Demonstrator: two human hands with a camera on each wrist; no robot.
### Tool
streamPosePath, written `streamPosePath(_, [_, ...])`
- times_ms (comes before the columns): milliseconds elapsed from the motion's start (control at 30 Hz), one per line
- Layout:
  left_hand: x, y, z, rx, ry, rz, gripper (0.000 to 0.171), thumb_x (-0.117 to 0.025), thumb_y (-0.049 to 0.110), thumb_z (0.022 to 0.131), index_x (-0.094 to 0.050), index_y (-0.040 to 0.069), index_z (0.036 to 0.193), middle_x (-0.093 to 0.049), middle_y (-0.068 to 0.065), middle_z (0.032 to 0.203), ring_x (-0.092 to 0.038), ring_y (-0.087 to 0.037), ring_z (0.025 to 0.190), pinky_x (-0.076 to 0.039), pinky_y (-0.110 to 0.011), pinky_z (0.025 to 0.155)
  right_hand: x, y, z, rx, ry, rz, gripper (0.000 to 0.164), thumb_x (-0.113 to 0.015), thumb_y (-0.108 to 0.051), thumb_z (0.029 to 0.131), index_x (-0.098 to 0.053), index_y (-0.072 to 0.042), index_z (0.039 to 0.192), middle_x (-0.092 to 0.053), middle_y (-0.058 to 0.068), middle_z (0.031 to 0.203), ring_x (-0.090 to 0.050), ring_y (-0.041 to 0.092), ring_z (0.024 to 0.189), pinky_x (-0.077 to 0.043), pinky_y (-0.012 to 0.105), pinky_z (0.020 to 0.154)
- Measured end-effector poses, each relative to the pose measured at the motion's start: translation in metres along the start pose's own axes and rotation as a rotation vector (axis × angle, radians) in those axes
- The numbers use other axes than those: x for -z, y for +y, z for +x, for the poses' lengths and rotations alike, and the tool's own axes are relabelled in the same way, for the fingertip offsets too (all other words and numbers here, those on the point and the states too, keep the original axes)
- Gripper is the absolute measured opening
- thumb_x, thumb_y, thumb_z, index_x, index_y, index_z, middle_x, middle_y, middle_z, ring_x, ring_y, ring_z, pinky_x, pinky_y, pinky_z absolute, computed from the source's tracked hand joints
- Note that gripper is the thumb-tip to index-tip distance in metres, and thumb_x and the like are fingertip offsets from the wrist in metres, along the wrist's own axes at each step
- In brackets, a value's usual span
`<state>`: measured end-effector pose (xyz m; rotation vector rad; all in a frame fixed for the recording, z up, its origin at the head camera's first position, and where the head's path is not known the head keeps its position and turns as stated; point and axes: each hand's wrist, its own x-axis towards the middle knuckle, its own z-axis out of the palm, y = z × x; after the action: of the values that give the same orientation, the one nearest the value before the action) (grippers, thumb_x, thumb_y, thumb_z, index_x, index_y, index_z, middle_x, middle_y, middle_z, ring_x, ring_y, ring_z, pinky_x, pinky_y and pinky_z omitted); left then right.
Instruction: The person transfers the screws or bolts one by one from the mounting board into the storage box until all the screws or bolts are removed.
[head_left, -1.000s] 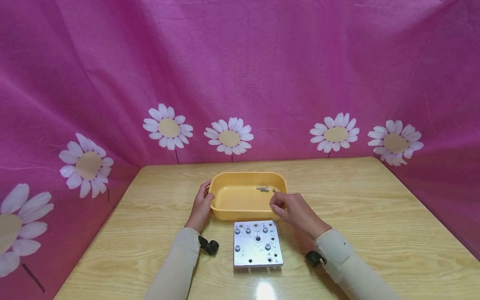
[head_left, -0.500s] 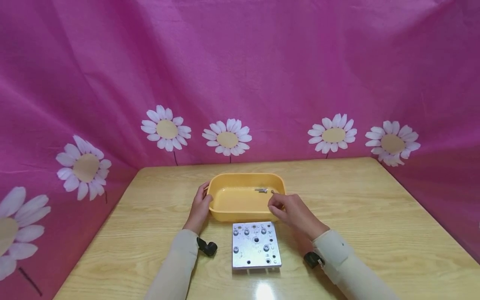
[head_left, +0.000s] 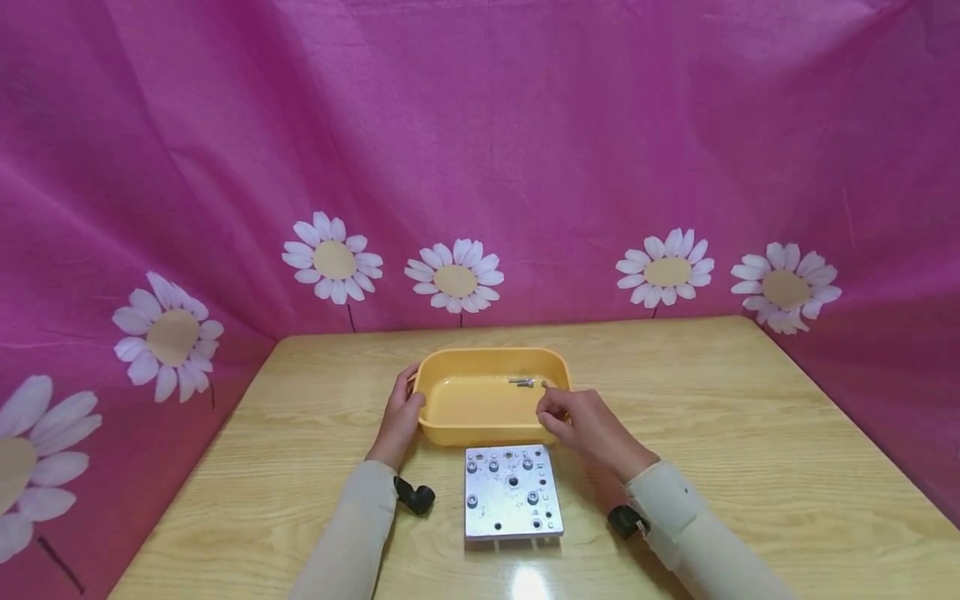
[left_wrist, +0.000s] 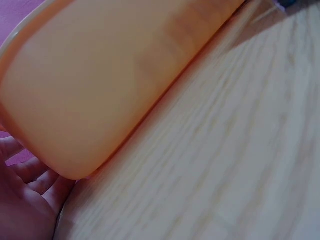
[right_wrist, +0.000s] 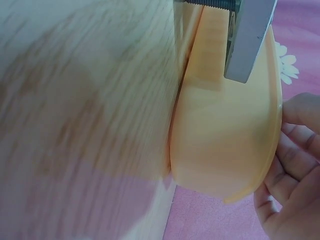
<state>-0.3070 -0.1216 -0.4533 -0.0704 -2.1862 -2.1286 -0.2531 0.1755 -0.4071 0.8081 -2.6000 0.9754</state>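
Observation:
A yellow tray (head_left: pixel 480 435) stands on the table in the head view. My left hand (head_left: pixel 397 417) grips its left end, thumb at the rim and fingers outside the wall. My right hand (head_left: pixel 588 421) reaches over the right front corner with fingers bent; the rim hides their tips in the right wrist view, where the hand (right_wrist: pixel 295 175) is at the right edge. Inside the tray, a small metal piece (head_left: pixel 545 385), perhaps a bolt end, shows beside those fingers; whether they pinch it is hidden. More bolts (head_left: pixel 525 382) lie just left of it.
Nearer me than the tray is a square metal plate (head_left: pixel 510 517), raised on short legs, with several socket-head bolts standing in its holes. Its edge (right_wrist: pixel 245 55) and a threaded shank (right_wrist: pixel 212 4) appear in the right wrist view. A pink flowered curtain (head_left: pixel 555 167) surrounds the table (head_left: pixel 712 400).
The head view has shifted slightly, so everything sits a little further left and lower. Both hands keep their places at the tray.

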Motion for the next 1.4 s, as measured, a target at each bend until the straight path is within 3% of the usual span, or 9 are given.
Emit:
streamPosePath(233, [-0.005, 0.033, -0.018, 0.003, -0.028, 0.005, 0.065, -0.037, -0.003, 0.083, -0.029, -0.002, 0.147, -0.039, -0.029, 0.143, -0.043, -0.041, 0.126, -0.040, -0.049, 0.101, 0.002, 0.000, 0.001, 0.007, 0.001, -0.003, 0.010, -0.067, -0.009, 0.087, -0.064, -0.017, 0.082, -0.059, -0.013, 0.069, -0.052, 0.004, 0.064, -0.048, 0.022, 0.061])
streamPosePath(300, [-0.004, 0.033, -0.018, 0.003, -0.030, 0.002, 0.065, -0.038, -0.003, 0.083, -0.029, -0.002, 0.147, -0.039, -0.029, 0.142, -0.044, -0.041, 0.125, -0.041, -0.048, 0.100, 0.001, 0.000, 0.001, -0.005, -0.003, -0.001, 0.010, -0.067, -0.008, 0.087, -0.064, -0.017, 0.082, -0.059, -0.013, 0.069, -0.052, 0.004, 0.064, -0.048, 0.023, 0.062])
streamPosePath(533, [0.001, 0.005, -0.002, 0.010, -0.028, -0.026, 0.067, -0.038, -0.004, 0.083, -0.029, 0.003, 0.148, -0.040, -0.026, 0.143, -0.046, -0.038, 0.123, -0.043, -0.044, 0.096, 0.000, 0.000, 0.000, -0.011, -0.010, 0.003, 0.011, -0.067, -0.009, 0.087, -0.064, -0.018, 0.082, -0.058, -0.013, 0.069, -0.052, 0.005, 0.065, -0.048, 0.023, 0.062])
streamPosePath(667, [0.002, -0.001, 0.002, -0.001, -0.017, -0.006, 0.067, -0.038, -0.002, 0.083, -0.030, 0.007, 0.149, -0.041, -0.023, 0.144, -0.047, -0.035, 0.123, -0.044, -0.040, 0.095, 0.001, -0.001, 0.001, -0.003, -0.007, 0.005, 0.010, -0.066, -0.009, 0.087, -0.064, -0.017, 0.082, -0.058, -0.013, 0.069, -0.052, 0.004, 0.065, -0.048, 0.023, 0.061])
streamPosePath(1000, [-0.002, -0.002, 0.001, -0.006, 0.005, 0.038, 0.063, -0.043, 0.004, 0.086, -0.032, 0.010, 0.148, -0.042, -0.020, 0.143, -0.045, -0.034, 0.127, -0.040, -0.047, 0.102, 0.004, 0.001, 0.002, -0.054, -0.021, 0.005, 0.006, -0.066, -0.009, 0.087, -0.066, -0.014, 0.083, -0.060, -0.011, 0.073, -0.055, 0.007, 0.068, -0.049, 0.024, 0.063])
streamPosePath(1167, [-0.001, -0.001, 0.000, -0.019, 0.007, 0.029, 0.059, -0.043, 0.005, 0.090, -0.032, 0.008, 0.148, -0.044, -0.023, 0.141, -0.046, -0.035, 0.126, -0.040, -0.047, 0.102, 0.005, 0.001, 0.001, -0.071, -0.009, 0.000, 0.001, -0.068, -0.013, 0.087, -0.068, -0.011, 0.088, -0.064, -0.007, 0.083, -0.060, 0.013, 0.079, -0.053, 0.033, 0.070])
streamPosePath(1333, [0.003, 0.007, 0.001, 0.040, 0.015, -0.041, 0.054, -0.043, 0.019, 0.098, -0.030, 0.008, 0.149, -0.044, -0.021, 0.142, -0.045, -0.034, 0.129, -0.037, -0.046, 0.106, 0.011, -0.001, 0.001, -0.048, 0.041, -0.015, 0.007, -0.070, -0.016, 0.087, -0.067, -0.014, 0.093, -0.064, 0.000, 0.095, -0.059, 0.025, 0.087, -0.051, 0.039, 0.072])
streamPosePath(1400, [0.006, 0.015, 0.001, 0.067, 0.022, -0.028, 0.054, -0.043, 0.026, 0.099, -0.030, 0.010, 0.149, -0.043, -0.018, 0.144, -0.044, -0.033, 0.130, -0.034, -0.046, 0.108, 0.015, -0.002, 0.001, -0.056, 0.044, -0.022, 0.012, -0.068, -0.020, 0.088, -0.067, -0.012, 0.098, -0.064, 0.003, 0.101, -0.058, 0.026, 0.091, -0.050, 0.039, 0.076])
